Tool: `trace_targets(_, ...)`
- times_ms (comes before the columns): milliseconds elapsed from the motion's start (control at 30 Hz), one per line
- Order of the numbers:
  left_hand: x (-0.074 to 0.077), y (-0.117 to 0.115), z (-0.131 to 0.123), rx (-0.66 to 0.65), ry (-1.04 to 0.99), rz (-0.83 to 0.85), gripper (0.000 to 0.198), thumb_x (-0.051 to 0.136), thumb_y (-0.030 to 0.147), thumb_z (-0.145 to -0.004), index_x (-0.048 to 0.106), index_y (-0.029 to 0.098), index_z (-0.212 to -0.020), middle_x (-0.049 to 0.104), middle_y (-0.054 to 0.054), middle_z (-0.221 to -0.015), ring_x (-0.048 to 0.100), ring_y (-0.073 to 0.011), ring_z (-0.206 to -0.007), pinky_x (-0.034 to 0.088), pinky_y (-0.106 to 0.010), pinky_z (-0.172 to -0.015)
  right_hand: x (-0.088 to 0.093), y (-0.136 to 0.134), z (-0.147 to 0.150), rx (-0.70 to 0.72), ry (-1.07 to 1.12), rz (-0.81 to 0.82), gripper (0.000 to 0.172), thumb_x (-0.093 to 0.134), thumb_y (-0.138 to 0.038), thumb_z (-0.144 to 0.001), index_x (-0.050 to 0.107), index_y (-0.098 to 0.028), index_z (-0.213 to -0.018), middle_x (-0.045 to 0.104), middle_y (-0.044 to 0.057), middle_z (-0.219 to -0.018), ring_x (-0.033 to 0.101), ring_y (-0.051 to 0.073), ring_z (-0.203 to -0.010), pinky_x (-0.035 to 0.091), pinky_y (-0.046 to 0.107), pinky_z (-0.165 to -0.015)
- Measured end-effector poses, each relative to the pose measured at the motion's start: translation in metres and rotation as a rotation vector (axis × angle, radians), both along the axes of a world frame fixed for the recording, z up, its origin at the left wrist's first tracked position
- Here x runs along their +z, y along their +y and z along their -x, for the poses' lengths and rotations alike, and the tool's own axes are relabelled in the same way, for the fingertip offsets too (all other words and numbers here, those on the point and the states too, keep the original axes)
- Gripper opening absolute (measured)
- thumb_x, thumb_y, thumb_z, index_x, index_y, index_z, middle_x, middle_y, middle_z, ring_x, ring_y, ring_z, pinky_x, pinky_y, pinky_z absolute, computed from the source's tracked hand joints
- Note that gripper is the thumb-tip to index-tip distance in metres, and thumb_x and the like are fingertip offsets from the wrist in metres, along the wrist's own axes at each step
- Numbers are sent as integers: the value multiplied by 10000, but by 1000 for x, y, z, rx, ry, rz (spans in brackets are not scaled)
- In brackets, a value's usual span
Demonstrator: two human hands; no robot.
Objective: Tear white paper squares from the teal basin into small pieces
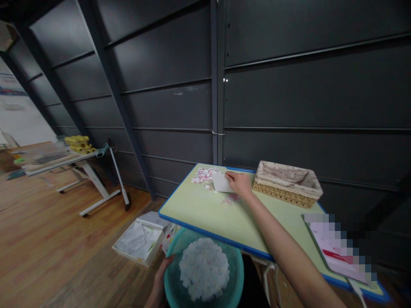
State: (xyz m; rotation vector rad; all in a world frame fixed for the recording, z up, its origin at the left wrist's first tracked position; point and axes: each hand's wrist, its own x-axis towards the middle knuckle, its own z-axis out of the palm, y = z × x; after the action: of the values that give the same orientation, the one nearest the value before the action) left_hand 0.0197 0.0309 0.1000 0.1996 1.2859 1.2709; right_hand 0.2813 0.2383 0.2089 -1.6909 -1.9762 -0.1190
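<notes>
My right hand (239, 183) reaches over the pale green table (192, 209) and pinches a flat white card (222, 183). Just beyond the card's left side lies a heap of small pink-and-white pieces (205, 174), with a few loose ones beside it. A faint pinkish patch shows on the tabletop near the card's lower edge. My left hand (162, 273) grips the rim of a teal basin (238, 273) below the table's front edge. Many small white pieces (204, 269) fill the middle of the basin.
A lined wicker basket (285, 194) stands at the table's back right. A partly pixelated, device-like flat object (337, 252) lies at the right end with a white cable. An open white box (139, 240) sits lower left. Another table (58, 162) holds yellow items (80, 144). Dark panels rise behind.
</notes>
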Motion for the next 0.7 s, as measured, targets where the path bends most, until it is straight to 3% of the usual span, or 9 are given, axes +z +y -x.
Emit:
trace_targets(133,-7,2,2,-9,4,7,76,615,218,-748,616,156,-704,702,3,-555,642,-171,-514,517,-284,-574,0,-1,0,-38,-46,-12,343,372,-336,-904,668,-281,-1067,713,48,-976,635,203,-855,390,270,-706)
trace_targets(300,-17,7,0,-2,-83,7,54,610,187,-747,618,156,-790,707,-3,-560,680,-197,-625,524,-309,-695,3,-5,2,-99,-160,7,368,342,-300,-903,640,-278,-1119,712,78,-936,638,220,-807,380,287,-676)
trace_targets(500,-24,4,-2,-41,-116,-42,247,624,245,-742,627,133,-962,738,-36,-662,689,-233,-673,513,-334,-649,7,-13,9,-74,-281,20,365,384,-241,-861,619,-258,-1140,702,93,-928,636,212,-803,365,270,-652)
trace_targets(700,-23,5,-5,-21,-124,-58,327,615,226,-752,573,138,-1064,733,-20,-658,693,-236,-731,511,-372,-796,16,-20,13,-119,-336,38,329,399,-218,-825,663,-231,-1020,704,106,-891,638,219,-795,353,271,-639)
